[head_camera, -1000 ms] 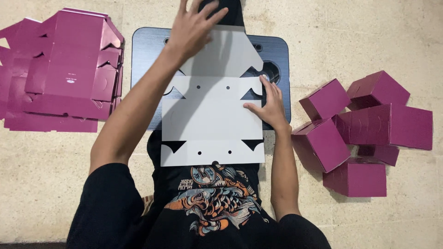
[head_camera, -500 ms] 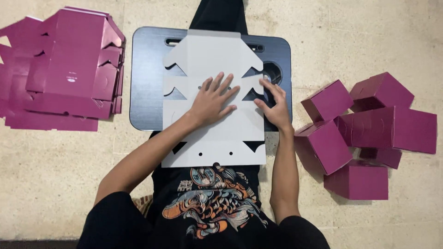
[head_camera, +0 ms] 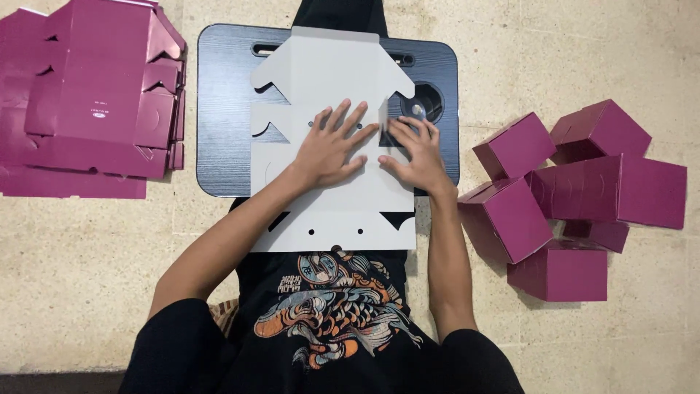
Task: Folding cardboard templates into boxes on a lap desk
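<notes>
A flat white cardboard box blank (head_camera: 332, 73) lies on a dark lap tray (head_camera: 222, 109), its near end hanging over my lap. My left hand (head_camera: 328, 146) rests palm down on the middle of the blank, fingers spread. Just to its right, my right hand (head_camera: 412, 153) presses flat on the blank's right side near a side flap, fingers apart. Neither hand grips anything.
A stack of flat magenta box blanks (head_camera: 84, 102) lies on the floor at the left. Several folded magenta boxes (head_camera: 576, 190) are piled on the floor at the right. The tray has a round cup recess (head_camera: 426, 102) at its right.
My left hand came down from the blank's far end to its middle and now lies flat. My right hand shifted slightly inward on the right side.
</notes>
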